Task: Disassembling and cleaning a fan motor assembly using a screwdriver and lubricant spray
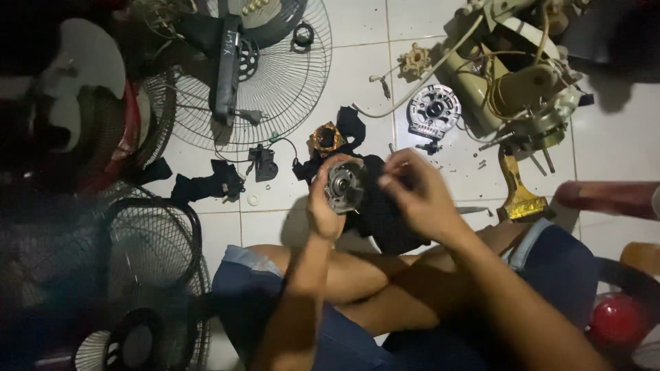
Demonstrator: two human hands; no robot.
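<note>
Item: round metal motor housing [344,185], clasped in left hand [323,206]; right hand [416,196] pinched shut at its rim, contents indiscernible; black cloth [385,213] beneath. Advice: steady housing firmly

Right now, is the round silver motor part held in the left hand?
Yes, the left hand grips the round silver motor part from its left side, while the right hand is raised beside it.

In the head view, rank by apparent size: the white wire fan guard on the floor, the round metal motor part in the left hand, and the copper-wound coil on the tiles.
1. White wire fan guard, by far the largest.
2. Round metal motor part, held in the left hand.
3. Copper-wound coil.
The last two look close; the motor part is raised nearer the camera, so their order is unsure.
</note>
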